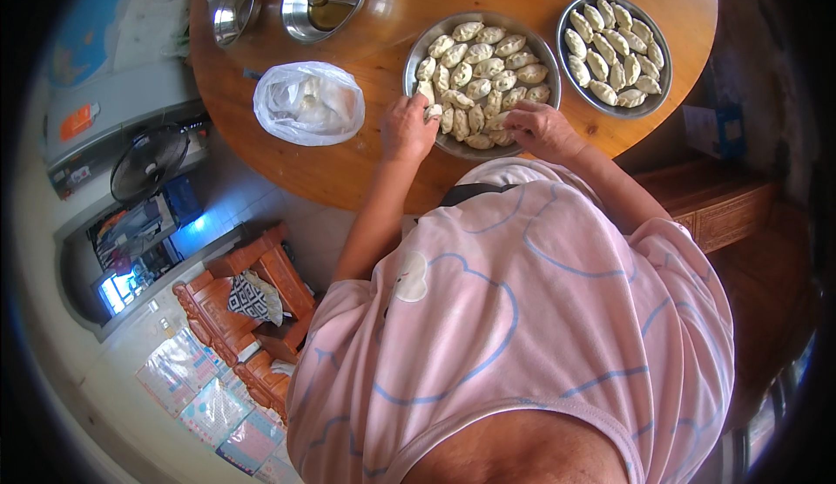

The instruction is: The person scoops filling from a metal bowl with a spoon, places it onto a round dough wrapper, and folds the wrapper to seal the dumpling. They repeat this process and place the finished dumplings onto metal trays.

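Note:
A round metal tray (pixel 556 95) filled with pleated, uncooked dumplings rests near the edge of a wooden table. My left hand (pixel 409 128) is at the tray's left rim, its fingers against a dumpling (pixel 433 112). At the lower right of the same tray, my right hand (pixel 543 130) has its curled fingers on a dumpling (pixel 499 121); whether it grips that dumpling is hard to tell. To the right stands a second round metal tray (pixel 666 82), smaller, also holding many dumplings.
A clear plastic bag (pixel 308 104) with pale contents lies left of my left hand. Behind it are a steel bowl (pixel 294 10) with brown liquid and a utensil, and a smaller metal bowl (pixel 230 20). The round wooden table's edge (pixel 287 191) curves in front of me.

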A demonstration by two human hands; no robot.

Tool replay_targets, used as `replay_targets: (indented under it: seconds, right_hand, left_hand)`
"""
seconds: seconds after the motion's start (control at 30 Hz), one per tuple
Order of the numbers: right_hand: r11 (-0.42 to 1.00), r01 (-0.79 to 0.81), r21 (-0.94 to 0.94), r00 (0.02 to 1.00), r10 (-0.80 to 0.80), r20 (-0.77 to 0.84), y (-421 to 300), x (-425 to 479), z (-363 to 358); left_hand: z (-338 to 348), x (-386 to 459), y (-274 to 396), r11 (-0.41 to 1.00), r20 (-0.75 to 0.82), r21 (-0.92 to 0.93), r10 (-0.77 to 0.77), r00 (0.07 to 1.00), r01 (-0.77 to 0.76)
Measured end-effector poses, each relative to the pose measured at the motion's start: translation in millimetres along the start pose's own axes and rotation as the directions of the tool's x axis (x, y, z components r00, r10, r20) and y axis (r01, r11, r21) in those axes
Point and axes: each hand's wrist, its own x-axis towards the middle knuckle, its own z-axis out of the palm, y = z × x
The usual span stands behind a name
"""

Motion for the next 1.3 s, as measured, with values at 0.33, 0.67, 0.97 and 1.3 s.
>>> replay_targets:
  seconds: [0.33, 0.67, 0.97, 1.3]
  right_hand:
    - [1.000, 0.007, 0.004, 1.000, -0.007, 0.006, -2.6, 0.9, -2.5]
    - [0.999, 0.020, 0.027, 0.999, -0.021, 0.031, -3.9, 9.3, 2.7]
    - [1.000, 0.019, 0.016, 1.000, -0.019, 0.005, 4.1, 2.7, 5.3]
    - [0.995, -0.033, -0.097, 0.999, 0.033, 0.002, -9.8, 23.7, 5.5]
  left_hand:
    - [29.8, -15.4, -11.8, 0.707, -0.044, -0.625, -0.456, 0.889, 0.332]
    - [30.5, -12.2, -2.7, 0.993, -0.146, -0.040, -0.113, 0.983, 0.108]
    - [25.0, 1.0, -5.2, 0.999, -0.091, 0.038, 0.036, 0.995, -0.033]
    - [21.4, -25.2, 15.4, 0.976, -0.249, 0.151, 0.190, 0.950, -0.156]
